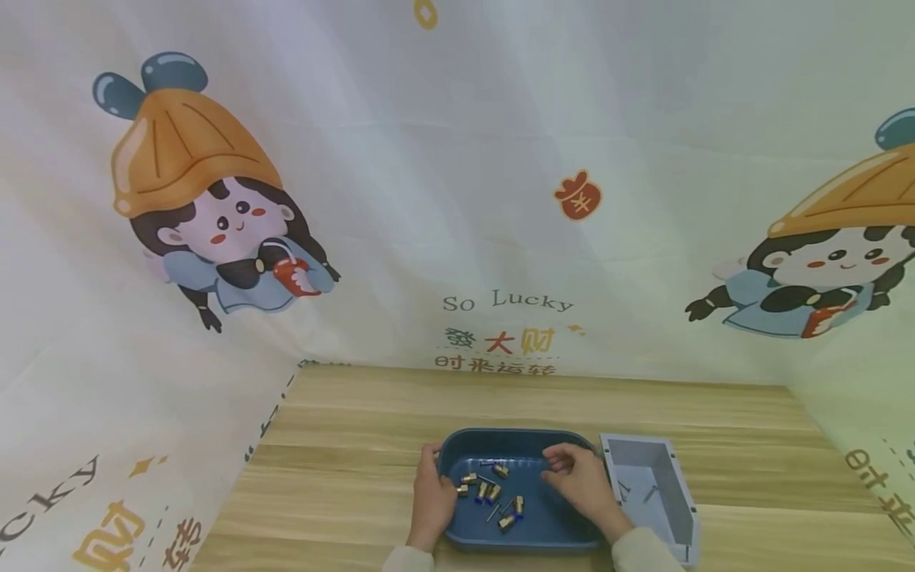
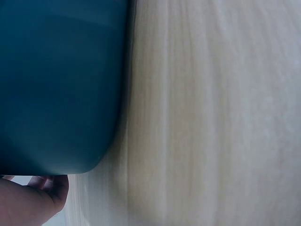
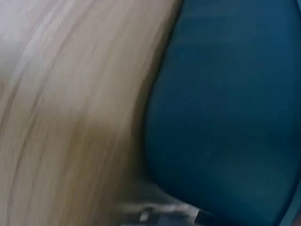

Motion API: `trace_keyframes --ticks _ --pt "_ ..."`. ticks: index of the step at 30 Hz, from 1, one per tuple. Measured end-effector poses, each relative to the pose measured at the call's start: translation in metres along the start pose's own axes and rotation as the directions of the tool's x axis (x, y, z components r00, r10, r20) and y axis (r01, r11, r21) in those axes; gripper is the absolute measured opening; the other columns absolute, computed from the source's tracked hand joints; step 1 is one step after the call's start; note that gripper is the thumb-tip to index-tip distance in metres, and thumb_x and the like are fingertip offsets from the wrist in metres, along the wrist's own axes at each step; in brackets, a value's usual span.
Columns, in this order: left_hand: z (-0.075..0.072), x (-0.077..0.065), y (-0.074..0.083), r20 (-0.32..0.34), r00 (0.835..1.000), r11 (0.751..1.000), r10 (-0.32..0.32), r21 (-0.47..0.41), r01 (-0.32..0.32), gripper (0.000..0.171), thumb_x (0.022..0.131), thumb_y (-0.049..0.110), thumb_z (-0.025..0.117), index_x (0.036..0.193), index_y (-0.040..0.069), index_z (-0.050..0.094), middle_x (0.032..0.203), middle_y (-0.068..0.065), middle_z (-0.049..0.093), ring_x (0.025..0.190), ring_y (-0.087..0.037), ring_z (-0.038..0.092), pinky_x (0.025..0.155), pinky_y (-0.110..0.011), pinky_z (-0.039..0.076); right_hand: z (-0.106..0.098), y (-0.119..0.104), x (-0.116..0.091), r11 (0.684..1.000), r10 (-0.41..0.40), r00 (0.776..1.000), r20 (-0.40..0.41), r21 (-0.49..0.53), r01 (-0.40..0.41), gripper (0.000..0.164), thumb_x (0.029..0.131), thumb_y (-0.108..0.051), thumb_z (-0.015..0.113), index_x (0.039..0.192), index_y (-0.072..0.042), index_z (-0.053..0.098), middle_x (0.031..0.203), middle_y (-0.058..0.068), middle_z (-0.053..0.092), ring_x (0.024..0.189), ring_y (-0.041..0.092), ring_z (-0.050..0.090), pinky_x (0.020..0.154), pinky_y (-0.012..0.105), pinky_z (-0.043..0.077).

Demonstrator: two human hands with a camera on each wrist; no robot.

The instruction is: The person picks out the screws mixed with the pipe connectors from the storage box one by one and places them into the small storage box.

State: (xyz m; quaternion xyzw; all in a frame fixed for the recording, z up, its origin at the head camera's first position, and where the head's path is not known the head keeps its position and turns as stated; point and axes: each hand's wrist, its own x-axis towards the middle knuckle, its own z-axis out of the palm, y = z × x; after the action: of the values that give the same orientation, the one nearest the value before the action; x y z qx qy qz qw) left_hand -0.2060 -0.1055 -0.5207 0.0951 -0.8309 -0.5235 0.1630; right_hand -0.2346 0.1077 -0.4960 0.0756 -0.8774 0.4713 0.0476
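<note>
A dark blue tray point(image 1: 529, 537) stands on the table, with several brass fittings point(image 1: 494, 492) with blue ends and a few screws point(image 1: 493, 512) lying in its left half. My left hand point(image 1: 432, 496) grips the tray's left wall, thumb over the rim and fingers outside. In the left wrist view, part of that hand point(image 2: 28, 200) shows at the tray's outer wall point(image 2: 56, 84). Over the tray's right side hovers my right hand point(image 1: 582, 485), fingers bent and a little apart from the thumb; I see nothing between them. The right wrist view shows the tray's outer wall point(image 3: 221, 113), blurred.
Close on the tray's right stands a grey open-front bin point(image 1: 682, 485) with a few screws point(image 1: 650, 494) in it. Both rest on a wood-grain table point(image 1: 343, 445). A printed cloth point(image 1: 400, 199) hangs behind and at the sides.
</note>
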Motion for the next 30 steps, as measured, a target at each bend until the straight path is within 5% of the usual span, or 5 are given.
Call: trace_keyframes --ticks 20,30 --pt "0.002 0.000 -0.001 0.008 1.000 1.000 -0.020 0.015 0.020 0.048 0.074 -0.017 0.043 0.119 0.000 0.048 0.119 -0.027 0.056 0.111 -0.044 0.054 0.094 -0.057 0.044 0.034 0.005 -0.004 0.997 -0.074 0.996 0.053 0.024 0.073 0.026 0.064 0.003 0.077 0.089 0.002 0.069 0.080 0.008 0.069 0.070 0.014 0.063 0.063 0.018 0.052" --pt "0.001 0.001 -0.001 -0.001 1.000 1.000 0.010 0.005 -0.010 0.048 0.074 -0.017 0.044 0.119 -0.001 0.048 0.112 -0.025 0.059 0.104 -0.039 0.057 0.090 -0.056 0.045 0.042 0.004 -0.006 0.993 -0.122 0.979 0.161 0.026 0.119 0.031 0.063 0.003 0.078 0.091 0.005 0.066 0.081 0.010 0.067 0.072 0.017 0.061 0.063 0.019 0.050"
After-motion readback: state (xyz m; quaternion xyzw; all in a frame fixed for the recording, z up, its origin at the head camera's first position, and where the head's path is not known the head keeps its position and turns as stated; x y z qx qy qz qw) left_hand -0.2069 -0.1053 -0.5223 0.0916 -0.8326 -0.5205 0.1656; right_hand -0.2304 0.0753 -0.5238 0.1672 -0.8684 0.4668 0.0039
